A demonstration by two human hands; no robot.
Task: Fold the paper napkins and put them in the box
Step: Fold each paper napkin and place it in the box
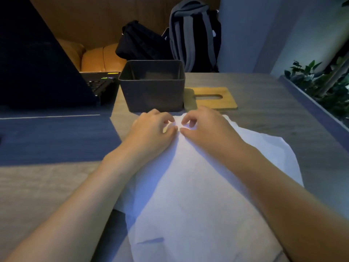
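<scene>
Dim, bluish light; brightest on the white napkin (198,186), a hard-edged dark shadow at left, wide-angle bending at edges, slightly soft.

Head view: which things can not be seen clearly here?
- Napkin: near part cut off by the bottom edge; far edge hidden under both hands, left and right.
- Box: floor dark, contents unclear.
- Wooden lid: left end behind the box.
- Laptop: cut by the left edge.

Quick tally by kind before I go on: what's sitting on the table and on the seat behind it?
Paper napkin: 1 sheet visible
Box: 1
Wooden slotted lid: 1
Laptop: 1
Backpacks: 2
Total: 6
</scene>
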